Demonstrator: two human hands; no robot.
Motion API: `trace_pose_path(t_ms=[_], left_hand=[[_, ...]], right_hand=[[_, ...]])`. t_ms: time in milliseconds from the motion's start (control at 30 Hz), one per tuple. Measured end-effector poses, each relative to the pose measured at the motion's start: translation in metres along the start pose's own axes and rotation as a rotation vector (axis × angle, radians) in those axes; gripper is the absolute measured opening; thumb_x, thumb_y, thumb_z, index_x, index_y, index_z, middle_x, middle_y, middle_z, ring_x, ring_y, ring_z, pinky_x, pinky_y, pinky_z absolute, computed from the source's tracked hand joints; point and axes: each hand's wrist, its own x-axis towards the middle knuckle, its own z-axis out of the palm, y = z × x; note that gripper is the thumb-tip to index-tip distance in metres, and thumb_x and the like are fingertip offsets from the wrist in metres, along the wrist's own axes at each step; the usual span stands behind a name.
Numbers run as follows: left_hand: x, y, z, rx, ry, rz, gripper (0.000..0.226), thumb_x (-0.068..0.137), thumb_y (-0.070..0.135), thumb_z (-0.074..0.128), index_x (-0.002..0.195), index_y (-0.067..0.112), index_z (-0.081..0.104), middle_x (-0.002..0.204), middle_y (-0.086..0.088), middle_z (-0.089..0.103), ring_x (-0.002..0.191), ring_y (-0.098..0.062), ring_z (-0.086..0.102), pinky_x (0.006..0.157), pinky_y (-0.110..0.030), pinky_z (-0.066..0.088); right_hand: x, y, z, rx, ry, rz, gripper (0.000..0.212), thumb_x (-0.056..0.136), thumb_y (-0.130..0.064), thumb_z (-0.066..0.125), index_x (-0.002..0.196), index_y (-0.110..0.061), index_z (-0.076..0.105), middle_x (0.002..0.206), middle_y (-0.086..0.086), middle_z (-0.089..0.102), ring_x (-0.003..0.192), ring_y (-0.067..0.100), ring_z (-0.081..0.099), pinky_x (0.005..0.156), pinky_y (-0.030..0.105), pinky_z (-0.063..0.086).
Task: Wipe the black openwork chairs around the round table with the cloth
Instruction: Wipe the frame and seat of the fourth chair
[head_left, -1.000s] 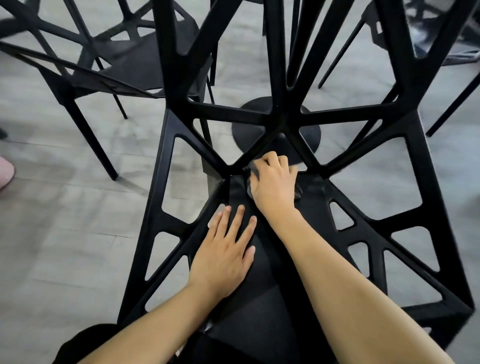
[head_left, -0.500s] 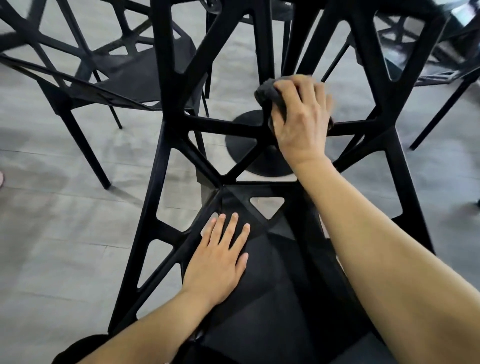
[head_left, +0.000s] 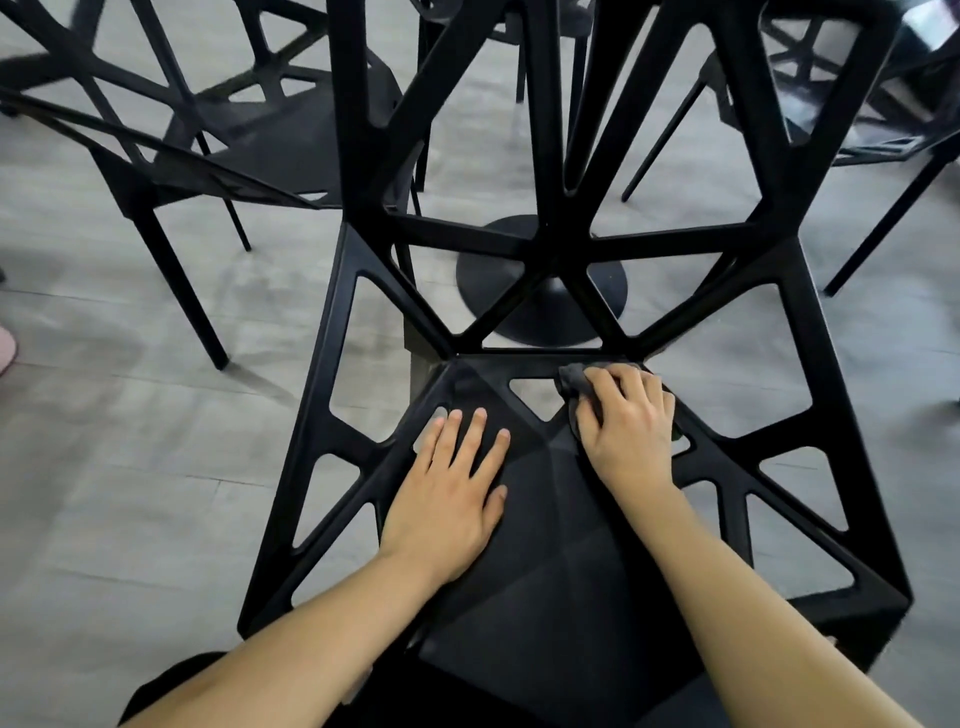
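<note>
The cloth (head_left: 571, 379), bunched under the gripping right hand (head_left: 626, 426), should follow each strut of the chair (head_left: 322, 395) while the flat, open left hand (head_left: 447, 499) steadies the seat.

Black openwork chair (head_left: 561, 545), dark crumpled cloth (head_left: 574, 382) on seat's back edge

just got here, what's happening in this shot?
A person is wiping a black openwork chair seen from above. The right hand grips a dark cloth and presses it on the back edge of the seat, where the seat meets the backrest struts. The left hand lies flat on the seat with fingers spread, steadying the chair. Beyond it stands the round table base, and more black chairs stand around on the grey floor.
</note>
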Motion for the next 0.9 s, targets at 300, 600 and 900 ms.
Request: trace_pose_path(t_ms=[300, 600, 900], left_hand=[[0.002, 0.000, -0.014, -0.033, -0.072, -0.037, 0.060, 0.100, 0.043, 0.043, 0.156, 0.021, 0.034, 0.164, -0.013, 0.026, 0.151, -0.037, 0.020, 0.124, -0.051, 0.015], [-0.003, 0.015, -0.147, -0.124, -0.081, -0.088, 0.048, 0.095, 0.033, 0.054, 0.141, 0.020, 0.052, 0.152, -0.009, 0.045, 0.142, -0.032, 0.037, 0.121, -0.049, 0.024], [-0.033, 0.046, -0.344, -0.124, -0.007, -0.053, 0.041, 0.093, 0.034, 0.053, 0.131, 0.020, 0.059, 0.139, -0.005, 0.054, 0.132, -0.027, 0.046, 0.115, -0.047, 0.033]], right_hand=[[-0.034, -0.033, -0.019, 0.058, -0.214, -0.002, 0.032, 0.084, -0.021, 0.068, 0.117, -0.023, 0.066, 0.121, 0.003, 0.060, 0.109, 0.032, 0.052, 0.080, 0.046, 0.043], [0.015, -0.052, -0.135, 0.219, -0.300, 0.190, 0.032, 0.086, -0.016, 0.065, 0.117, -0.021, 0.065, 0.119, 0.002, 0.058, 0.107, 0.028, 0.048, 0.090, 0.036, 0.036], [0.078, -0.078, -0.310, 0.292, -0.272, 0.241, 0.034, 0.083, -0.016, 0.064, 0.117, -0.021, 0.065, 0.118, 0.001, 0.059, 0.105, 0.029, 0.052, 0.086, 0.046, 0.044]])
